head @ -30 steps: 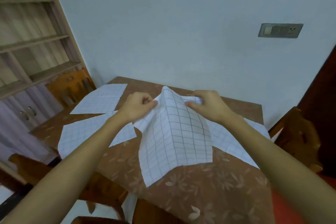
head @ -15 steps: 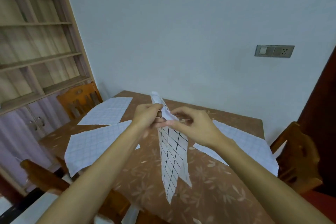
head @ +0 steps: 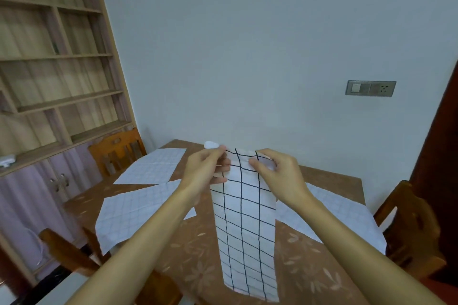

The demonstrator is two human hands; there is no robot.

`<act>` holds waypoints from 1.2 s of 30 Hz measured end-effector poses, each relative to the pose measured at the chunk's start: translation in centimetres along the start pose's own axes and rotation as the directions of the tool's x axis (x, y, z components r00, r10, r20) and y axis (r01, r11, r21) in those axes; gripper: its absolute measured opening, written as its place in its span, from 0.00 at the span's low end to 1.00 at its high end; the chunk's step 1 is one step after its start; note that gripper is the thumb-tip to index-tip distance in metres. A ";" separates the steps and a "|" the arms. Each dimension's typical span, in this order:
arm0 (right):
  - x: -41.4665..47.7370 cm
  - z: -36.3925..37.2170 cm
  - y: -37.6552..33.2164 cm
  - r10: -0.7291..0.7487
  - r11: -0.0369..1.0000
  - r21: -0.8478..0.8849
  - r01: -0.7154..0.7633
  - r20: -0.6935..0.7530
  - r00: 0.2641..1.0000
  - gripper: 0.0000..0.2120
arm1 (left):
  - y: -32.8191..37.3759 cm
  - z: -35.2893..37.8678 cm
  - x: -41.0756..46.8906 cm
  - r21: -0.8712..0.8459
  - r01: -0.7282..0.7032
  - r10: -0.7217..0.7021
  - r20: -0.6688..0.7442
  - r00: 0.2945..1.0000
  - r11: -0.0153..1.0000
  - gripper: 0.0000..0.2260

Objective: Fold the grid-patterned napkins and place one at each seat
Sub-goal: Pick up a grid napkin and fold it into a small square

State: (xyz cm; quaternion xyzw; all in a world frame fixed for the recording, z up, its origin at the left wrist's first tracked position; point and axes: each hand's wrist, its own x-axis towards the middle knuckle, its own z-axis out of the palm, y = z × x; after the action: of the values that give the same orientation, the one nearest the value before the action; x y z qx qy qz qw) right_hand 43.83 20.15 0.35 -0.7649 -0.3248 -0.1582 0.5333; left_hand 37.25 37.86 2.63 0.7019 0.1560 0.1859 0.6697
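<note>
Above the desk (head: 198,270), the left hand (head: 205,172) and right hand (head: 281,177) each pinch a top corner of the grid-patterned napkin (head: 245,220), which hangs doubled lengthwise, so folding looks midway; next it probably needs halving again on the desk.

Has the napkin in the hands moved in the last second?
Yes. The held napkin was spread wide, overlapping the nearer left flat napkin; now it hangs as a narrow strip, with bare table between them.
</note>
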 end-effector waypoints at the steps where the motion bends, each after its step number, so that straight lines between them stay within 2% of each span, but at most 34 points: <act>1: 0.1 -0.2 -0.1 0.006 1.000 0.028 -0.006 -0.008 1.000 0.05 | -0.2 -0.2 0.2 0.020 -0.023 0.024 -0.043 0.999 1.000 0.12; 4: 0.2 -0.7 -0.3 0.029 0.994 0.110 -0.028 -0.006 1.000 0.05 | -0.8 -0.9 0.3 0.137 -0.112 0.132 -0.145 0.981 0.984 0.08; 6: 0.1 -1.1 -0.5 0.027 0.986 0.162 -0.028 0.009 1.000 0.05 | -1.0 -1.2 0.3 0.194 -0.180 0.210 -0.145 0.967 0.964 0.13; 9: 0.1 -1.7 -0.9 0.037 0.967 0.250 -0.040 0.016 0.999 0.04 | -0.9 -1.3 0.1 0.133 -0.165 0.174 -0.054 0.983 0.977 0.21; 12: 0.3 -2.5 -1.5 0.060 0.944 0.322 -0.068 0.034 0.998 0.03 | -1.4 -1.5 0.4 0.053 -0.121 0.118 0.052 0.992 0.991 0.18; 15: 0.9 -3.1 -1.9 0.078 0.939 0.333 -0.087 0.041 0.996 0.04 | -1.8 -1.9 0.4 0.032 -0.202 0.200 0.070 0.977 0.979 0.07; 20: 1.7 -3.5 -2.6 0.174 0.919 0.349 -0.181 0.053 0.983 0.02 | -1.6 -3.0 0.5 -0.016 -0.216 0.217 0.078 0.973 0.976 0.06; 24: 1.9 -3.0 -2.9 0.174 0.938 0.298 -0.177 0.037 0.984 0.10 | -0.8 -3.7 0.7 -0.061 -0.172 0.176 0.057 0.983 0.983 0.08; 27: 2.1 -2.5 -2.9 0.174 0.946 0.273 -0.172 0.020 0.985 0.12 | -0.9 -4.3 0.7 -0.042 -0.154 0.157 0.062 0.986 0.987 0.10; 32: 2.8 -2.0 -3.2 0.200 0.939 0.285 -0.192 0.000 0.980 0.11 | -0.6 -5.2 0.1 -0.017 -0.183 0.183 0.171 0.968 0.983 0.11; 36: 3.3 -1.6 -3.5 0.215 0.918 0.336 -0.210 0.021 0.976 0.08 | 0.0 -4.8 -0.1 -0.031 -0.249 0.251 0.114 0.961 0.968 0.09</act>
State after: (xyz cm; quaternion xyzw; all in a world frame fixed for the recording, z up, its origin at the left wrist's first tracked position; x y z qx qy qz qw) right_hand 44.13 20.51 5.46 -0.6918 -0.2577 -0.0480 0.6728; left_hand 34.92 42.02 2.79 0.7200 0.0250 0.2288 0.6547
